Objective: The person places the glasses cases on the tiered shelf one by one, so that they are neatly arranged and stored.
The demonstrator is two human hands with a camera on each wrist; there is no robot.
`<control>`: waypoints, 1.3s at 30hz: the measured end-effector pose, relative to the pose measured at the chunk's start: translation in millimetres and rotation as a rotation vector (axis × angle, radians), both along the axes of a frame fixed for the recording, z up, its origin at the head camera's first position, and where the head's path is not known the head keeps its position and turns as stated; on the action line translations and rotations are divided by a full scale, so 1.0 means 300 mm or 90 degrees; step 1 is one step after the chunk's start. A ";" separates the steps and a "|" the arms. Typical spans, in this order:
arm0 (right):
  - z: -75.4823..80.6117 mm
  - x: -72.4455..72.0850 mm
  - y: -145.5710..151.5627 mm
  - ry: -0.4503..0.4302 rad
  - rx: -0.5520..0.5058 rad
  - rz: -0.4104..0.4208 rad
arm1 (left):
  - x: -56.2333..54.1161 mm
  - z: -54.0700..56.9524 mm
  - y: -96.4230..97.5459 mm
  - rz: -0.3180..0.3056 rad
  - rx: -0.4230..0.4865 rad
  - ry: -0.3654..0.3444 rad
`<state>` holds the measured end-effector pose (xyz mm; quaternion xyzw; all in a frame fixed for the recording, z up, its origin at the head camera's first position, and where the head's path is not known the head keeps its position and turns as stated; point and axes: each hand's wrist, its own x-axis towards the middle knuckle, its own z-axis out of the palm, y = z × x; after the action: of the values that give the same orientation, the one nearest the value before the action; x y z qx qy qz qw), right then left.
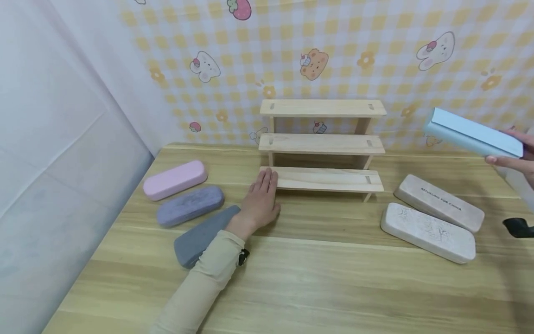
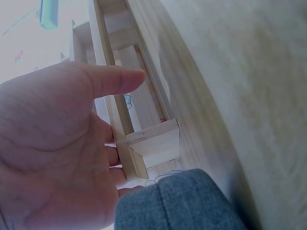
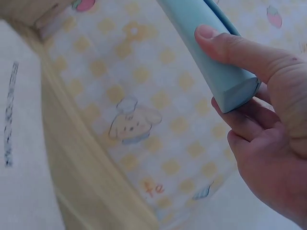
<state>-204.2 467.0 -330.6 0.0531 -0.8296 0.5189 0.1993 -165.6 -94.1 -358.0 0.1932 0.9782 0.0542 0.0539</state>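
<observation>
My right hand [image 3: 273, 124] grips one end of a light blue glasses case [image 1: 475, 132], thumb on one face and fingers behind it. The case is held up in the air at the right, above the table. With fingers straight, my left hand [image 1: 259, 199] rests its fingertips on the left end of the lowest step of a three-tier wooden shelf [image 1: 325, 180]. In the left wrist view the thumb lies apart from the fingers, beside the shelf's edge. A grey-blue case [image 1: 202, 239] lies partly hidden under the left forearm.
At the left lie a pink case [image 1: 175, 180] and a purple-blue case [image 1: 190, 205]. Two pale cases, one lettered [image 1: 442, 202] and one patterned [image 1: 429, 232], lie right of the shelf. A checked cloth [image 1: 233, 83] hangs behind the wooden table [image 1: 313, 287].
</observation>
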 end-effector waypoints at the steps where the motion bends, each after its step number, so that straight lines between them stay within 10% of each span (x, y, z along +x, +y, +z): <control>1: 0.013 -0.006 -0.007 0.011 -0.004 0.015 | -0.001 0.001 0.000 0.001 -0.002 -0.001; 9: 0.167 0.014 -0.197 0.002 -0.018 0.098 | -0.002 0.002 0.004 0.006 -0.011 -0.001; 19: 0.289 -0.038 -0.364 -0.139 0.015 0.067 | -0.003 0.000 0.003 0.002 -0.019 0.007; 39: 0.374 -0.223 -0.755 -0.112 0.020 0.204 | -0.001 0.013 0.010 0.005 -0.043 -0.010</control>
<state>-271.2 240.5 -218.3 0.1420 -0.8326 0.5339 0.0403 -165.9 -91.2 -354.1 0.1866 0.9798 0.0228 0.0676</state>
